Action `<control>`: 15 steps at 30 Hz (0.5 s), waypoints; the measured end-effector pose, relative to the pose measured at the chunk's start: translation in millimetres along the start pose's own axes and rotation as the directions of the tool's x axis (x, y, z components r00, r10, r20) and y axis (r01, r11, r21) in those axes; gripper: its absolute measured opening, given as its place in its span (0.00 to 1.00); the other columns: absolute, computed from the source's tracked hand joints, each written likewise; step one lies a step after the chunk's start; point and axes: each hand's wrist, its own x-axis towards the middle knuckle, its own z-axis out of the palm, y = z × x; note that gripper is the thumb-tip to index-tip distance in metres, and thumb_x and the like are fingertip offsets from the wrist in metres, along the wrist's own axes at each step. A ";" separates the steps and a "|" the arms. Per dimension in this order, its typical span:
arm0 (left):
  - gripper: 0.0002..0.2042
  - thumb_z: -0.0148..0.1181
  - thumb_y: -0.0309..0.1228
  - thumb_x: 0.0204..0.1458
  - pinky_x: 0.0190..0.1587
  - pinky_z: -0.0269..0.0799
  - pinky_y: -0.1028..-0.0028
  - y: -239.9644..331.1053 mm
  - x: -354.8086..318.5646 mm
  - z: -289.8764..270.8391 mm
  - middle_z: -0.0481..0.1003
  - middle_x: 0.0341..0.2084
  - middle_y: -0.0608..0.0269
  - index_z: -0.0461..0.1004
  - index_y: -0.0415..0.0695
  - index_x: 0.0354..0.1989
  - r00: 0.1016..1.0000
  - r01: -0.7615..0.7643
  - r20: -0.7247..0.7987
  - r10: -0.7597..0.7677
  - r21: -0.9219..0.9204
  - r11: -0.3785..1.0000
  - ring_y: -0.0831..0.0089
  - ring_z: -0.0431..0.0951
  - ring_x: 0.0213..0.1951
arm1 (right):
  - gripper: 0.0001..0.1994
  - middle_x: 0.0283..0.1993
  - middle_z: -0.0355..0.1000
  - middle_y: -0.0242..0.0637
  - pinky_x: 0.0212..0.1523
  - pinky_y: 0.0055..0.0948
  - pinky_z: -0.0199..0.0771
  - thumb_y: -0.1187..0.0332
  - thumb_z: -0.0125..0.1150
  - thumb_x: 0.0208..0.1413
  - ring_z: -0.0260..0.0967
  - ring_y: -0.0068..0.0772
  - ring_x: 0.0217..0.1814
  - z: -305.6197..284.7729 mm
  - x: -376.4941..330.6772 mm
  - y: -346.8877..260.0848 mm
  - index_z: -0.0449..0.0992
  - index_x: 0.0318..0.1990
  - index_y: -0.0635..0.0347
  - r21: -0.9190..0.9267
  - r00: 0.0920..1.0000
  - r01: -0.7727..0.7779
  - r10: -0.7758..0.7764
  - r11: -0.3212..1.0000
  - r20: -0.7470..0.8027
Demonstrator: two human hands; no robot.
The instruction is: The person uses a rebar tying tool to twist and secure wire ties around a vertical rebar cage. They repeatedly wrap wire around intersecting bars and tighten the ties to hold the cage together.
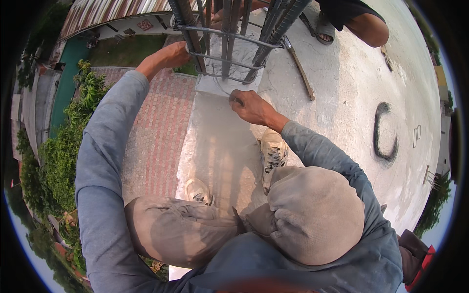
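An upright cage of steel rebar point(227, 46) with square ties rises from the slab edge in front of me. My left hand point(175, 54) is closed at the cage's left corner bar; its fingertips are partly hidden there. My right hand point(252, 107) is in a pinch just below the cage's near side. From its fingers a thin tie wire point(221, 88) runs up toward the foot of the bars. What lies at the wire's far end is hard to make out.
A long rusty-handled tool point(299, 71) lies right of the cage. Farther right is a coil of black wire point(385, 132). Another person's knee point(369, 30) and sandalled foot point(324, 28) are beyond the cage. The slab edge point(188, 134) drops to paving point(156, 132) on the left.
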 end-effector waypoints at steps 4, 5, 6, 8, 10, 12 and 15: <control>0.21 0.60 0.41 0.65 0.52 0.74 0.58 -3.4 -8.1 -13.0 0.77 0.52 0.54 0.74 0.38 0.59 0.835 0.530 0.372 -0.404 -0.350 0.772 0.60 0.78 0.52 | 0.11 0.28 0.76 0.56 0.35 0.54 0.71 0.64 0.54 0.68 0.77 0.60 0.33 -4.0 -13.9 0.5 0.76 0.40 0.63 0.047 0.991 -0.136 0.137 0.990 -0.011; 0.21 0.59 0.43 0.66 0.51 0.74 0.60 -0.8 -6.3 -7.7 0.77 0.51 0.57 0.75 0.38 0.58 0.804 0.593 0.315 -0.505 -0.488 0.640 0.63 0.77 0.50 | 0.11 0.28 0.76 0.56 0.35 0.54 0.71 0.64 0.54 0.68 0.77 0.59 0.33 -5.2 -14.1 2.3 0.76 0.39 0.63 0.031 0.988 -0.152 0.153 0.988 -0.020; 0.22 0.58 0.46 0.66 0.49 0.74 0.62 2.3 -5.4 1.7 0.78 0.50 0.61 0.76 0.39 0.56 0.811 0.564 0.277 -0.515 -0.603 0.564 0.65 0.77 0.48 | 0.11 0.27 0.75 0.55 0.35 0.53 0.71 0.64 0.53 0.68 0.76 0.58 0.32 -7.5 -13.5 5.5 0.76 0.39 0.62 0.030 0.994 -0.104 0.105 0.994 -0.030; 0.22 0.58 0.48 0.66 0.48 0.74 0.65 9.9 4.6 27.4 0.78 0.48 0.64 0.77 0.41 0.55 0.821 0.455 0.178 -0.543 -0.777 0.434 0.71 0.76 0.45 | 0.11 0.25 0.74 0.52 0.35 0.51 0.70 0.65 0.53 0.68 0.74 0.56 0.30 -10.8 -9.7 12.5 0.76 0.38 0.62 -0.011 0.995 -0.098 0.098 0.995 -0.005; 0.20 0.59 0.48 0.66 0.46 0.73 0.68 14.7 14.4 46.7 0.78 0.46 0.66 0.79 0.43 0.54 0.805 0.288 0.047 -0.591 -0.903 0.319 0.76 0.75 0.42 | 0.11 0.24 0.73 0.48 0.34 0.46 0.70 0.66 0.53 0.67 0.72 0.50 0.28 -12.6 -4.0 17.9 0.76 0.38 0.64 0.091 0.993 -0.097 0.091 0.991 0.069; 0.28 0.57 0.55 0.64 0.46 0.74 0.68 20.7 19.6 57.7 0.81 0.43 0.61 0.81 0.39 0.51 0.731 0.212 0.025 -0.682 -0.958 0.193 0.71 0.77 0.42 | 0.12 0.24 0.72 0.41 0.33 0.39 0.68 0.65 0.54 0.68 0.68 0.39 0.26 -11.8 0.9 20.2 0.76 0.37 0.64 0.158 0.985 -0.121 0.100 0.980 0.139; 0.32 0.53 0.62 0.64 0.44 0.75 0.68 27.4 26.7 60.9 0.81 0.40 0.60 0.83 0.40 0.45 0.691 0.091 0.070 -0.720 -0.996 -0.009 0.72 0.78 0.39 | 0.14 0.25 0.70 0.31 0.31 0.28 0.64 0.62 0.54 0.69 0.63 0.24 0.26 -8.4 5.3 19.2 0.76 0.36 0.64 0.214 0.978 -0.154 0.119 0.965 0.170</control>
